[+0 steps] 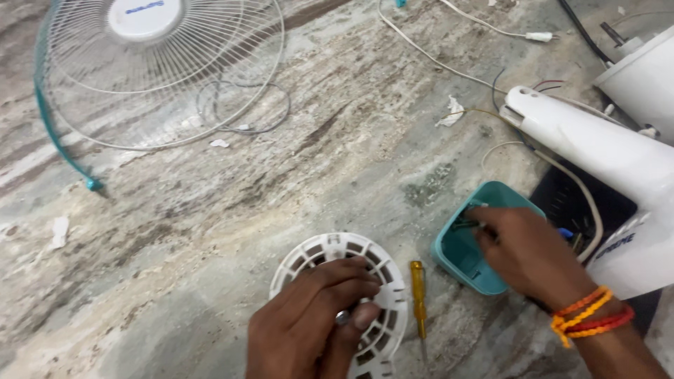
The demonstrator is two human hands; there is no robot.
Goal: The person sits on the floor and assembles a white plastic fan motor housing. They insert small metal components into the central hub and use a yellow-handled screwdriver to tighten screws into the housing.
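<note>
Now my left hand (309, 316) presses flat on the white vented cover (342, 298); right hand (523, 253), fingers pinched inside the teal tray (463, 249) just right of it, should pick out one screw cleanly—grasp unclear.

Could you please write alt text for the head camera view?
The left hand presses on a round white slotted cover on a stone floor, while the right hand reaches into a small teal tub. A yellow screwdriver lies between them; a wire fan guard lies beyond.
</note>
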